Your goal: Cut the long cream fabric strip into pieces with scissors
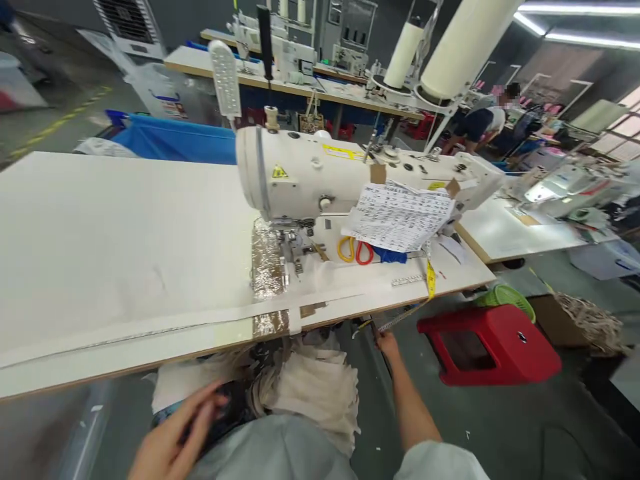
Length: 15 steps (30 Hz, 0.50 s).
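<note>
My left hand is over my lap at the lower left, slightly blurred, its fingers loosely bent and apart with nothing visible in them. Beside it, a pile of cream fabric pieces lies across my lap. My right hand reaches down just below the table's front edge. Its fingers are closed near a thin dark bar, and what they hold is hidden. A yellow and white tape measure hangs over the edge close to that hand. The white sewing machine stands ahead, with a long white fabric strip along the table front.
Yellow and red handled scissors lie under written paper sheets taped to the machine. A red stool and a green basket stand at right on the floor. Thread cones rise behind. A person bends over farther back.
</note>
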Each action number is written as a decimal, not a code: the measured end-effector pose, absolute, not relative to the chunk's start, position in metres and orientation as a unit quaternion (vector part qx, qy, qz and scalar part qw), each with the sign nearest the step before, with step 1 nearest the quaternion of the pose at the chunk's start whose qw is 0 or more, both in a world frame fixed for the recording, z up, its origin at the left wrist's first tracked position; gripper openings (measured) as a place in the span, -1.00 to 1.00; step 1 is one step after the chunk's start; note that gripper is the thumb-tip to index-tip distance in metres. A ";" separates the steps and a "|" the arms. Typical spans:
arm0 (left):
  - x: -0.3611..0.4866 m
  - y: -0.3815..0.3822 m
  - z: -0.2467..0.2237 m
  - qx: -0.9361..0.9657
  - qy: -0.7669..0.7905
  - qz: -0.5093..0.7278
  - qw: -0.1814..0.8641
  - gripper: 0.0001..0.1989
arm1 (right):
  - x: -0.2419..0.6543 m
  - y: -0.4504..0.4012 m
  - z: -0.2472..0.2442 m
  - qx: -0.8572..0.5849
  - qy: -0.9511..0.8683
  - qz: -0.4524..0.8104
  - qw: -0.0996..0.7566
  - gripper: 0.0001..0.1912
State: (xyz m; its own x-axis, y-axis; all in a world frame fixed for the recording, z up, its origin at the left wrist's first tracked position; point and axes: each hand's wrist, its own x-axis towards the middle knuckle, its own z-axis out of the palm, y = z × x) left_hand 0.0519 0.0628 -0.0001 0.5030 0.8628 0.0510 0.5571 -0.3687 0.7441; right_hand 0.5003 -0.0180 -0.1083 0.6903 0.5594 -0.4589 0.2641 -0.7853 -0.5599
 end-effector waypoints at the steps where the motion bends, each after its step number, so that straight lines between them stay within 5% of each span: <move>1: 0.064 0.064 -0.006 0.788 0.424 0.219 0.389 -0.68 | 0.487 -0.022 -0.105 -0.881 -0.239 0.343 0.223 -0.69; 5: 0.136 0.064 -0.011 0.804 0.292 0.188 0.484 -0.57 | 0.427 -0.043 -0.063 -0.835 -0.300 0.401 0.229 -0.61; 9: 0.196 0.057 0.016 0.789 0.145 0.113 0.586 -0.33 | 0.380 -0.064 0.009 -0.709 -0.413 0.460 0.339 -0.57; 12: 0.203 0.057 0.036 0.746 0.096 0.022 0.659 -0.62 | 0.377 -0.071 0.050 -0.681 -0.407 0.445 0.415 -0.58; 15: 0.168 0.070 0.051 0.772 0.124 0.039 0.623 -0.70 | 0.401 -0.071 0.065 -0.714 -0.341 0.345 0.505 -0.56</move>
